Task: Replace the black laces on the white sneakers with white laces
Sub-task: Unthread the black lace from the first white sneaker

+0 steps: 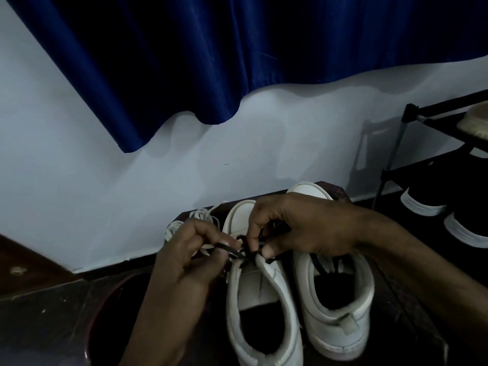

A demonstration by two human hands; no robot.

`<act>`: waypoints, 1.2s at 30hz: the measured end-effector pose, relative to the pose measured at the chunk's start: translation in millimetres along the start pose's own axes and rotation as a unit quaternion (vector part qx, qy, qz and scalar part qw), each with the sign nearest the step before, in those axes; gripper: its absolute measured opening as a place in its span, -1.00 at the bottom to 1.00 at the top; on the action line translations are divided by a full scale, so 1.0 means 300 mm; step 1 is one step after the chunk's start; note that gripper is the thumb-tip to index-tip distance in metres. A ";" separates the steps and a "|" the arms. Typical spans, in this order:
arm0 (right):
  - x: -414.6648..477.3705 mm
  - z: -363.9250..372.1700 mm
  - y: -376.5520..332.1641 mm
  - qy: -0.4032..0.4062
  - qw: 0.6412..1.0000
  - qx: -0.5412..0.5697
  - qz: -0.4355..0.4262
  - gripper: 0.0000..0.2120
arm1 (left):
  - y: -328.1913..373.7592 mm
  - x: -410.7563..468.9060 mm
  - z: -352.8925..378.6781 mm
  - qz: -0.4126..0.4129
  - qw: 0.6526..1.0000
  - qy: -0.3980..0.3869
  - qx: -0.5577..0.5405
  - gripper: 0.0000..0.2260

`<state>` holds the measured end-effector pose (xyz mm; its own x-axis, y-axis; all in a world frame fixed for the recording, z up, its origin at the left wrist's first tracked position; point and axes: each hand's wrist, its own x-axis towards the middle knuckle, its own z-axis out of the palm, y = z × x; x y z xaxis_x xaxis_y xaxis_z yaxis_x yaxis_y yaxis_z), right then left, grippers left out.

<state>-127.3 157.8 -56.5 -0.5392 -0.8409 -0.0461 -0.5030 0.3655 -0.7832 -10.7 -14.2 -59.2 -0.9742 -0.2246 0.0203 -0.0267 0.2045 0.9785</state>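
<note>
**Both hands on the left sneaker's black lace**

Nearest the camera, the heels of two white sneakers stood side by side on a dark surface (388, 326), toes pointing away toward the wall. Both hands were working on the left sneaker (253, 286). The left hand (184, 249) was pinching a strand of the black lace (232, 250) between thumb and fingertips, drawn out to the left of the eyelets. The right hand (298, 225) reached across from the right, its fingers curled down and its thumb and forefinger gripping the same lace at the crossing above the tongue. The right sneaker (338, 326) was partly under that wrist, with dark lacing showing in its throat. The white laces (200, 213) lay bunched just beyond the left hand, at the far left. Farther off were a pale wall (79, 167) and a blue curtain (211, 48). A shoe rack (449, 104) at the right held black shoes (427, 204) with white soles.
</note>
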 end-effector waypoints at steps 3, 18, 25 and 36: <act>-0.006 0.010 -0.008 0.020 1.000 -0.020 -0.005 -0.81 | -0.023 0.018 -0.011 -0.118 0.983 0.035 -0.136 -0.81; -0.026 0.014 -0.053 0.037 0.998 -0.050 0.003 -0.80 | -0.050 0.048 -0.068 0.121 0.984 0.092 0.098 -0.74; -0.019 0.011 -0.060 0.034 0.998 -0.058 0.002 -0.83 | -0.034 0.041 -0.054 0.187 0.956 0.072 0.213 -0.70; -0.022 0.006 -0.058 0.053 0.994 -0.090 -0.011 -0.83 | -0.002 0.059 -0.053 0.222 0.899 -0.026 0.376 -0.74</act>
<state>-113.8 156.1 -43.8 -0.5905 -0.8059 0.0432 -0.6231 0.4212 -0.6590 -24.5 -33.6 -56.0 -0.9351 0.0785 0.3456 0.2417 0.8545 0.4598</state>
